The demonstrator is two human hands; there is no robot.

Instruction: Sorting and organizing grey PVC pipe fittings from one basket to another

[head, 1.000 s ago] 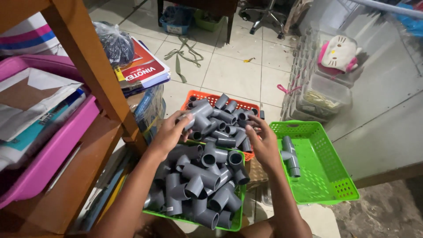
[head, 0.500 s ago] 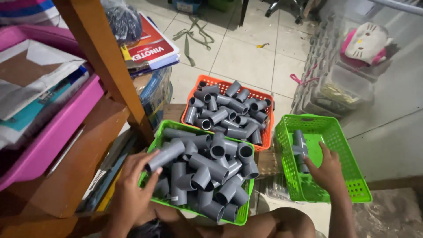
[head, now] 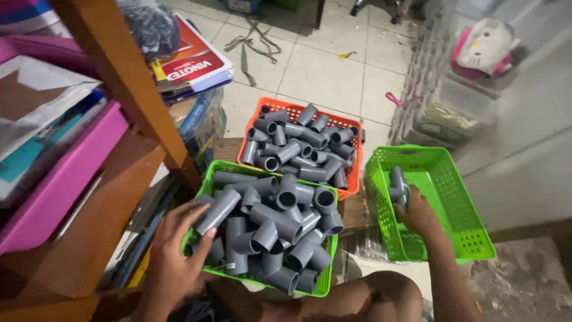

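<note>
At the far left, a wooden shelf unit (head: 128, 113) holds a pink tray (head: 62, 182) and loose papers (head: 36, 95), with a stack of books (head: 193, 62) behind its upright post. Just right of the shelf, the left hand (head: 176, 259) rests on the left edge of the near green basket (head: 325, 262), its fingers curled around a straight grey pipe piece (head: 217, 209) that lies tilted on top of the heap. That basket is piled full of grey pipe fittings (head: 280, 223), both straight sleeves and T-shaped ones, lying in every direction. Behind it, touching its far rim, an orange basket (head: 259, 116) holds a second heap of the same grey fittings. Further right, a second green basket (head: 444, 197) stands just beside the other two and is nearly bare inside. The right hand (head: 417, 211) reaches into its left side, fingers closed on a small grey fitting (head: 398, 185) that stands upright near the basket's left wall. At the bottom, between the two arms, a bare knee (head: 372, 298) shows. Beyond the baskets, at the right, clear plastic boxes (head: 456, 110) sit on the tiled floor (head: 325, 59).
</note>
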